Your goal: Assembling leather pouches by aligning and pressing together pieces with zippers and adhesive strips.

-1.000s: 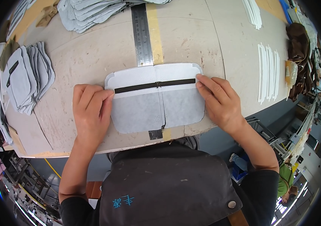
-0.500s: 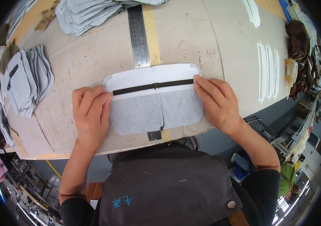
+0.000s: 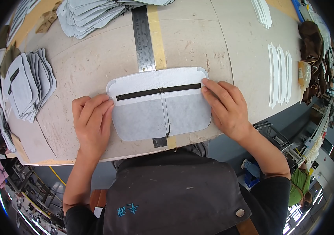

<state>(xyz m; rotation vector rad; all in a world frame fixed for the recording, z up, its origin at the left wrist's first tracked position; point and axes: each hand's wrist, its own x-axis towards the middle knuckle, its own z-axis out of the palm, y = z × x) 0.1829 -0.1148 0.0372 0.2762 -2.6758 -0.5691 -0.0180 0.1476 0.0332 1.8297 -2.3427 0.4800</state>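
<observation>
A pale grey-white fabric panel [image 3: 139,117] with rounded corners lies flat near the table's front edge. A black strip [image 3: 139,94] crosses its upper part, and a seam runs down its middle. My left hand [image 3: 92,123] pinches the panel's left edge between thumb and fingers, just beside the strip's end. At the opposite edge, my right hand [image 3: 227,107] grips the panel by the strip's other end, thumb hidden beneath the fingers. A steel ruler [image 3: 143,39] passes under the panel, alongside yellow tape [image 3: 157,39].
Stacked grey panels [image 3: 29,84] sit at the left, with a larger stack [image 3: 90,17] at the far side. Narrow white frame-shaped strips [image 3: 280,76] lie at the right, and more white strips [image 3: 262,13] behind. Brown material [image 3: 310,43] and a yellowish roll [image 3: 304,74] edge the table [image 3: 198,43].
My left hand has shifted slightly left and toward me, and the panel's left side has moved a little with it. My right hand has stayed nearly in place.
</observation>
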